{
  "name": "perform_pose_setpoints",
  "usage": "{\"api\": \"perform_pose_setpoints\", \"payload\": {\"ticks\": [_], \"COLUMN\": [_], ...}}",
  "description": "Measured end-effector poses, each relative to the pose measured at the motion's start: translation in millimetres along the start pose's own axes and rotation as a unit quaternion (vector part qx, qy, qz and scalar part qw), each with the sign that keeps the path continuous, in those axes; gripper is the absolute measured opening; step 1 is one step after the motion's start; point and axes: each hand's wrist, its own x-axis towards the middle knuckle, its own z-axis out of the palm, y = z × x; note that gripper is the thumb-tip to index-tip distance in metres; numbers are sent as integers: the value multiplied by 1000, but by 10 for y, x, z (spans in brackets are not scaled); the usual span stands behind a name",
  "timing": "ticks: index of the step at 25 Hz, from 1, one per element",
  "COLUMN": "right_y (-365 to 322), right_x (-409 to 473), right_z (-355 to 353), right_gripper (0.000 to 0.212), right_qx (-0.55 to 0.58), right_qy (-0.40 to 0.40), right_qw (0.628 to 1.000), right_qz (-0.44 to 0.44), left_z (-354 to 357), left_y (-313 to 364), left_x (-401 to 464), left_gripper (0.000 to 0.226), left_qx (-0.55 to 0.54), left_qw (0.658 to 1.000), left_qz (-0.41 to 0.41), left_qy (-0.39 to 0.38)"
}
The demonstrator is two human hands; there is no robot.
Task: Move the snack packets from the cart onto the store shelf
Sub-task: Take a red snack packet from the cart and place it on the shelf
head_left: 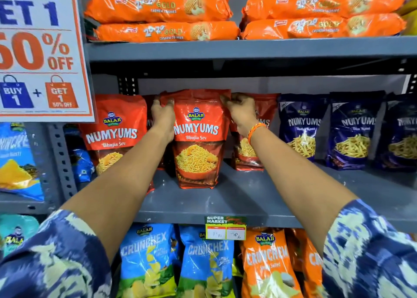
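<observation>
Patterned sleeves (56, 252) cropped; fingers (165, 101) behind packet (197, 139).

Both arms wear blue sleeves (56, 252) with a cream pattern; the right wrist carries an orange thread bracelet (255, 131).

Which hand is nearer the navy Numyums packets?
Right. The right hand grips the top right corner of the red packet, just left of the navy packets; the left hand holds the opposite corner.

one head-worn wide-angle view — facing straight into the grey shelf (248, 198) from close range, both forearms reaching forward from the bottom corners.
</observation>
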Motion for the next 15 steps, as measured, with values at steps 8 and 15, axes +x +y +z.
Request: {"api": "perform_pose_setpoints", "payload": {"ticks": [8, 15], "right_y": [-88, -264], "right_x": [-317, -906], "right_z": [-554, -1618], "right_gripper": [48, 53], "right_qx": [-70, -123], "right_qy": [-26, 21], "right_qw": [997, 990], "right_qz": [-12, -63], "left_z": [134, 694], "left_y": [-176, -529], "left_x": [-673, -1475], "left_gripper": [91, 79], "left_qx": [178, 161], "left_qw": [978, 968], "left_qz": [109, 190], "left_qy": [22, -36]}}
